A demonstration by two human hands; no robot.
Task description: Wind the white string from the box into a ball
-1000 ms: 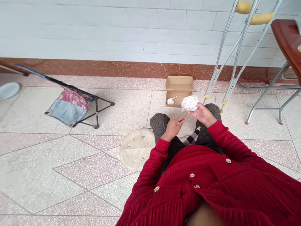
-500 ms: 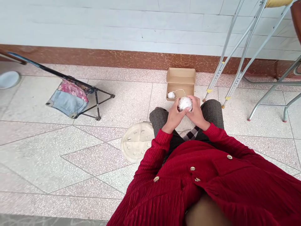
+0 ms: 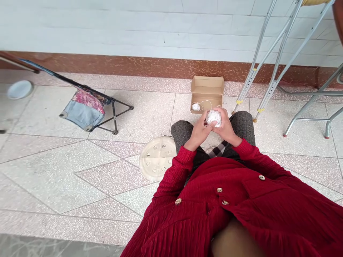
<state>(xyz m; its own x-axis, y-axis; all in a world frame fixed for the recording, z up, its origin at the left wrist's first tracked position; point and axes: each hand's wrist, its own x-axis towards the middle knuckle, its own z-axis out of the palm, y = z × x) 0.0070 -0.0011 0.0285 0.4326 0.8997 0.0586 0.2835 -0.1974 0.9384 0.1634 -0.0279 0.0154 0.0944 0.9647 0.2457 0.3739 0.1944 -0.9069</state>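
Between my two hands, above my knees, is a white ball of yarn (image 3: pixel 214 118). My left hand (image 3: pixel 200 130) is closed on its left side, with the thumb across the near face. On the other side my right hand (image 3: pixel 225 125) curls its fingers around the ball. Just beyond the hands an open cardboard box (image 3: pixel 207 85) sits on the floor. Inside it, at the left, lies a smaller white ball of yarn (image 3: pixel 196 106), and a loose strand runs from it toward my hands. The palms and some fingertips are hidden.
A folding stool (image 3: pixel 87 110) with a fabric seat stands to the left, and a pale round stool top (image 3: pixel 154 159) is beside my left knee. Metal crutches (image 3: pixel 268 85) lean at the right near a metal-legged chair (image 3: pixel 305 107). A tiled wall (image 3: pixel 134 32) runs behind.
The ball has turned slightly in my hands, and my fingers have shifted a little on it. The whole view has moved slightly.
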